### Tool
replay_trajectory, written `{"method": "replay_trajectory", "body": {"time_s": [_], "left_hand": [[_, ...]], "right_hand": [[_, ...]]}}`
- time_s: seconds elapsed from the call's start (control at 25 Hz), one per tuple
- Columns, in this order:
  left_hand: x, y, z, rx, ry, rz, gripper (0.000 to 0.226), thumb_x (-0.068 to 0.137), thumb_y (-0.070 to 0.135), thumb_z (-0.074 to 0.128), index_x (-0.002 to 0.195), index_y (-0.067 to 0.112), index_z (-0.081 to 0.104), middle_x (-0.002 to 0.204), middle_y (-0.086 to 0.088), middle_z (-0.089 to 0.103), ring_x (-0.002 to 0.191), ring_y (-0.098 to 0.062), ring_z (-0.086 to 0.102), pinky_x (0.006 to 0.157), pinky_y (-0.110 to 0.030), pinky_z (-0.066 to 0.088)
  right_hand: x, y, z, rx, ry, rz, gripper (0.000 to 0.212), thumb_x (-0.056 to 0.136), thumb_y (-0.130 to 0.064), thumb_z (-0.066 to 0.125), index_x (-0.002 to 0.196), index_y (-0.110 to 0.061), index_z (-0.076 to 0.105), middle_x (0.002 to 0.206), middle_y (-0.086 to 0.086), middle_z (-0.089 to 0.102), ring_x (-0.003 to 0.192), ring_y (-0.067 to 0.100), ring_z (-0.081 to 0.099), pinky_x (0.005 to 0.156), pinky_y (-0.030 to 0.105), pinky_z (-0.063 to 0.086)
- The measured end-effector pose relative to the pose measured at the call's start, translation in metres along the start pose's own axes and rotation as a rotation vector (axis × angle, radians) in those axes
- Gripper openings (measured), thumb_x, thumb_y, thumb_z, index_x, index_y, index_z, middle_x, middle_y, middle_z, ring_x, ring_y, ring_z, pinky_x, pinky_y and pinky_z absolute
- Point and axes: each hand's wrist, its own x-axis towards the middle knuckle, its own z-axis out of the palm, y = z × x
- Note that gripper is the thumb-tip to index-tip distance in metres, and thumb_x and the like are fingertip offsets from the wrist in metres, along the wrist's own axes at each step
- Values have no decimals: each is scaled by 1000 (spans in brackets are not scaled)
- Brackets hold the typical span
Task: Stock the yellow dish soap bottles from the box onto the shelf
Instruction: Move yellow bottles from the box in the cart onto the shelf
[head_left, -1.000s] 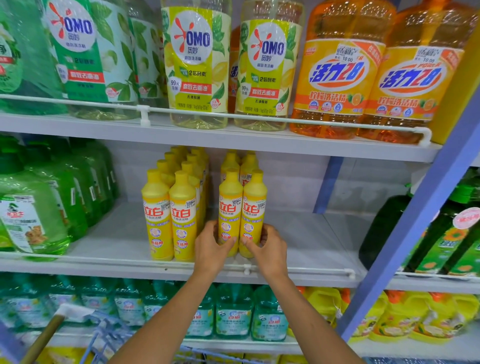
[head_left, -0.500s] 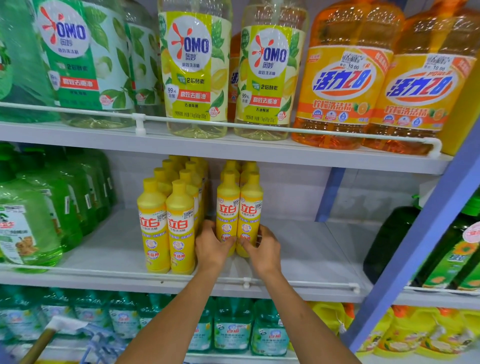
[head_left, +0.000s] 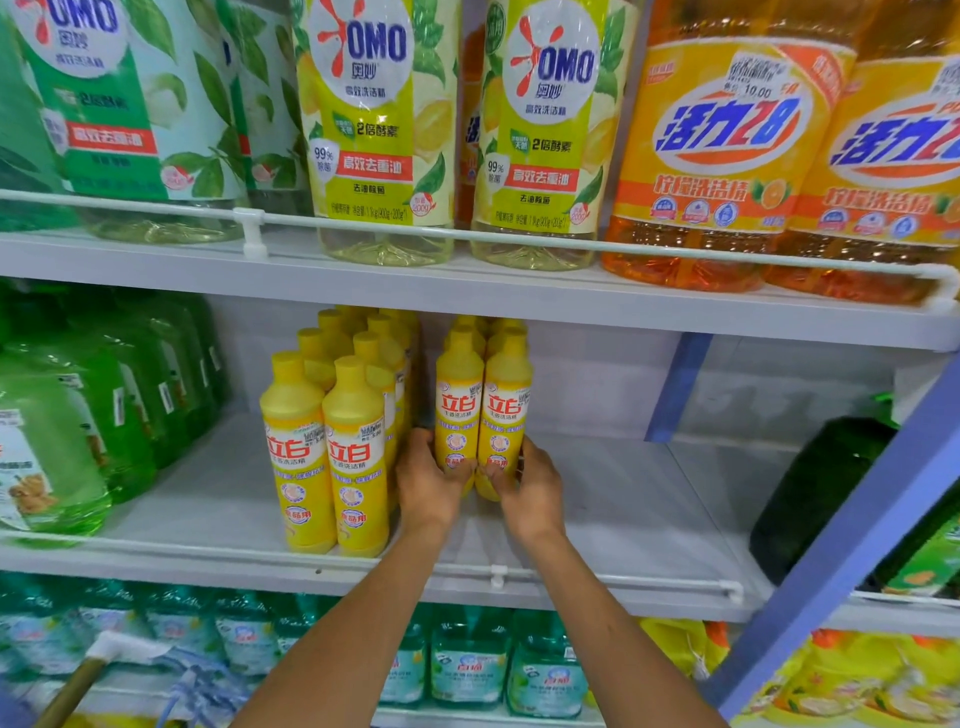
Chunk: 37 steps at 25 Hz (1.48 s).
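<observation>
Left hand and right hand each wrapped round base of one front yellow bottle: left bottle, right bottle, pair touching, upright on middle shelf, more bottles behind.

Risks:
- grip low, bottles tall and narrow; uneven push likely tips them back, dominoes rear row
- neighbour yellow block just beside left hand; knuckles could knock it
- front rail could catch bases if dragged forward

Shelf white, bare to right. Green jugs left, large bottles above. Box not in view.
</observation>
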Motion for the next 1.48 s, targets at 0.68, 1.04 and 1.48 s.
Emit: {"method": "replay_trajectory", "body": {"time_s": [0.68, 1.04, 1.48], "left_hand": [[10, -6, 8, -43, 2, 1, 50, 69, 27, 90, 104, 14, 57, 105, -9, 73, 90, -26, 69, 82, -44, 60], [7, 0, -8, 175, -187, 4, 55, 77, 31, 81, 119, 11, 52, 121, -14, 66, 112, -35, 64, 94, -46, 55], [-55, 13, -65, 809, -654, 475, 62, 94, 56, 53, 140, 15, 45, 140, -16, 51, 129, -35, 49, 103, -46, 46]], "right_hand": [[7, 3, 0, 36, -54, 13, 49, 89, -45, 72, 131, -25, 55, 120, 3, 63, 107, 23, 63, 94, 45, 56], [15, -16, -31, -193, -187, 27, 58, 84, -50, 75, 131, -19, 59, 129, 4, 64, 117, 25, 62, 98, 39, 52], [-67, -45, -77, -693, -341, -76, 67, 96, -48, 59, 146, -8, 42, 144, 18, 49, 135, 35, 46, 110, 44, 41]]}}
